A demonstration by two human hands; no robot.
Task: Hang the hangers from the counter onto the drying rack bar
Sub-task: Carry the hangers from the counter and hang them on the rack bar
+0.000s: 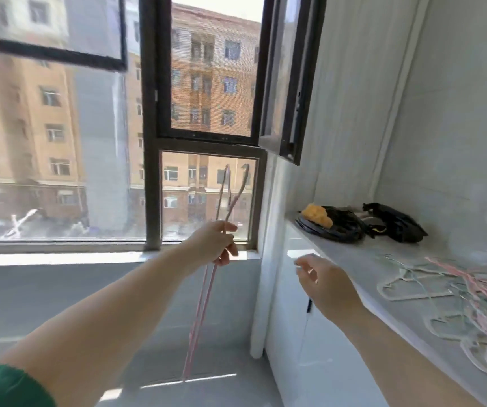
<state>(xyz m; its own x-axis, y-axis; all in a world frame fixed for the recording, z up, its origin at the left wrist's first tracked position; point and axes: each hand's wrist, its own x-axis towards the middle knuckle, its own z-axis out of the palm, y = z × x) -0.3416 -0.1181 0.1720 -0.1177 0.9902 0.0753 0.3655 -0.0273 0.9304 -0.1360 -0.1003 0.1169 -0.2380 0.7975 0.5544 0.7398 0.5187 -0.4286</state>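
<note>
In the centre of the frame, the left hand point(217, 242) is stretched forward at the end of a bare arm, its fingers curled tight round the necks of two pink hangers point(204, 304). Their hooks rise against the lower window pane and their thin bodies hang straight down toward the floor point(60, 289). A green sleeve point(4, 389) shows at the lower left corner. To the right of centre, the right hand point(324, 280) is held palm down just off the near edge of the counter point(354, 259), with its fingers loosely bent and slightly parted and nothing visibly in their grasp. At the right edge, a tangled heap of wire hangers point(471, 306), pink, pale green and white, lies on the grey counter. Further back on it sit black bags point(395, 221) and a yellow object point(317, 215). A white cabinet point(310, 362) stands below. A dark-framed window point(210, 74) fills the upper left and centre, with orange apartment blocks beyond it.
</note>
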